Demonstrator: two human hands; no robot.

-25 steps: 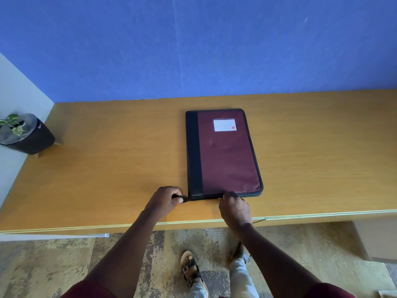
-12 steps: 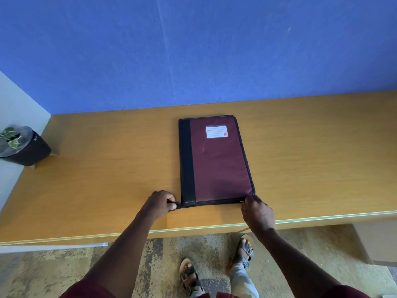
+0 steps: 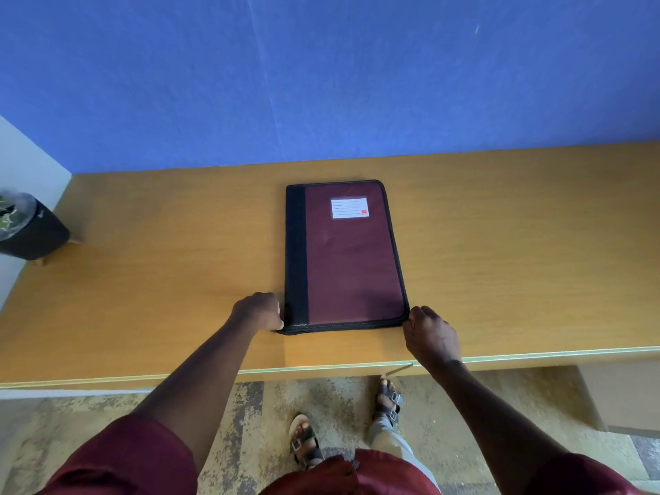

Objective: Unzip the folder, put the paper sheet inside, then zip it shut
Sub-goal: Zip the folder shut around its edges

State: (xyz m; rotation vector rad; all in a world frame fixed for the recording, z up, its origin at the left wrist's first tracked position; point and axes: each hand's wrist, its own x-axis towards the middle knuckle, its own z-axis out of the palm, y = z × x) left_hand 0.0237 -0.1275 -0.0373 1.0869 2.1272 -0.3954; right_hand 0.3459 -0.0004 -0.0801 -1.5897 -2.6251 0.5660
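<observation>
On the desk (image 3: 143, 280) in front of you, the folder (image 3: 353, 259) lies flat and closed, its long sides running away from you toward the blue wall (image 3: 321, 83). It is maroon with a dark strip down its left side and a small white label (image 3: 349, 207) near its far end. Its near edge sits close to the desk's front edge.

Your left hand (image 3: 258, 311) is at the folder's near left corner, fingers curled, touching the corner; it seems to pinch something small and dark there, though what exactly is too small to tell. Your right hand (image 3: 430, 334) is at the folder's near right corner, fingers curled in at the zipper edge, pinching there; the pull itself is hidden by your fingers. Whether the zipper along the near edge is open or closed cannot be told.

No loose paper sheet shows around the folder.

Far left of the folder, at the desk's left end, stands a dark plant pot (image 3: 34, 232). Below the desk's front edge, nearer you than the folder, your sandalled feet (image 3: 303, 441) stand on a mottled floor (image 3: 89, 412).
</observation>
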